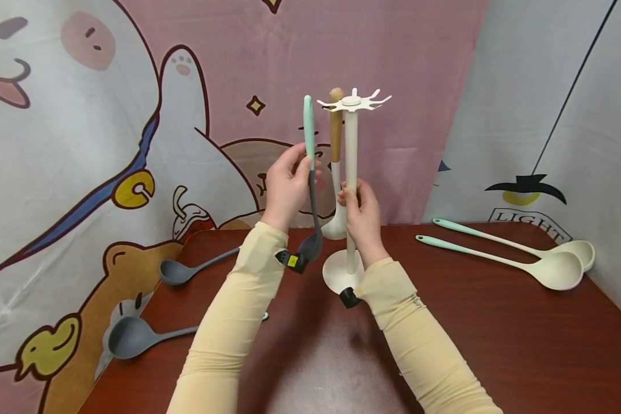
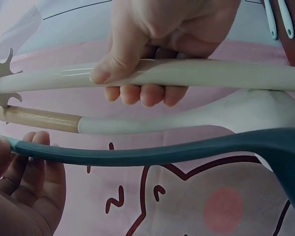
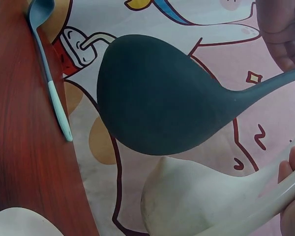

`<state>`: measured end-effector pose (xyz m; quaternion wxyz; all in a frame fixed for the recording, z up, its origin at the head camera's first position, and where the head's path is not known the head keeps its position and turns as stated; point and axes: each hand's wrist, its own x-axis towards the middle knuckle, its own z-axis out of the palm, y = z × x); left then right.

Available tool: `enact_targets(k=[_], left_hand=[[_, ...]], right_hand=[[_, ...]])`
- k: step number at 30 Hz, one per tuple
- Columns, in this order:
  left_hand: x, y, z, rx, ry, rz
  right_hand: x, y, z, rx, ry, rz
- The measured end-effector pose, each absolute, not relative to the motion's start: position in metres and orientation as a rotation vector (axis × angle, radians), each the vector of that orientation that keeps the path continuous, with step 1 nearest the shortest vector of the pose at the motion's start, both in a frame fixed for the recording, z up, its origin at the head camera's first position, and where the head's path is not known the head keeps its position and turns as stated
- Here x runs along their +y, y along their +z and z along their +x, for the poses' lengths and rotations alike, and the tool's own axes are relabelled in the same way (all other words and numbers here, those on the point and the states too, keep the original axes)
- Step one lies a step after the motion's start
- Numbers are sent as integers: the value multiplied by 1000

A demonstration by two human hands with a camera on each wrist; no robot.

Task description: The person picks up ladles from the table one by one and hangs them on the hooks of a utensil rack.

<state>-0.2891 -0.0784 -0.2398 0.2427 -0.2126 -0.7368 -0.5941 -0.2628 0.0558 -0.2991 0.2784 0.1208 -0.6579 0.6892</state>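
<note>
In the head view, my left hand (image 1: 288, 184) pinches a dark grey ladle (image 1: 313, 201) near the lower end of its mint handle. The ladle is upright, bowl down, left of a white utensil stand (image 1: 351, 149). My right hand (image 1: 364, 215) grips the stand's pole partway down. A white ladle with a wooden handle (image 1: 336, 132) hangs from the stand's hooked top, on the left side. In the left wrist view, the grey ladle's handle (image 2: 113, 156) runs beside the hanging ladle, apart from the pole. Its dark bowl (image 3: 162, 96) fills the middle of the right wrist view.
On the brown table (image 1: 471, 333) lie a small grey ladle (image 1: 178, 272) and a larger grey ladle (image 1: 131, 337) at the left. Two cream ladles with mint handles, one in front (image 1: 556, 270) and one behind (image 1: 582, 251), lie at the right. A cartoon-printed cloth (image 1: 393, 46) hangs behind.
</note>
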Motion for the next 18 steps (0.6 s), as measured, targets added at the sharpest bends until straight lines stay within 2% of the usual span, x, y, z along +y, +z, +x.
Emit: enact_targets(k=[18], left_hand=[[-68,-238,-291,-2001,-1640,-597]], right_hand=[[56,-300,-264,-1757,1832,331]])
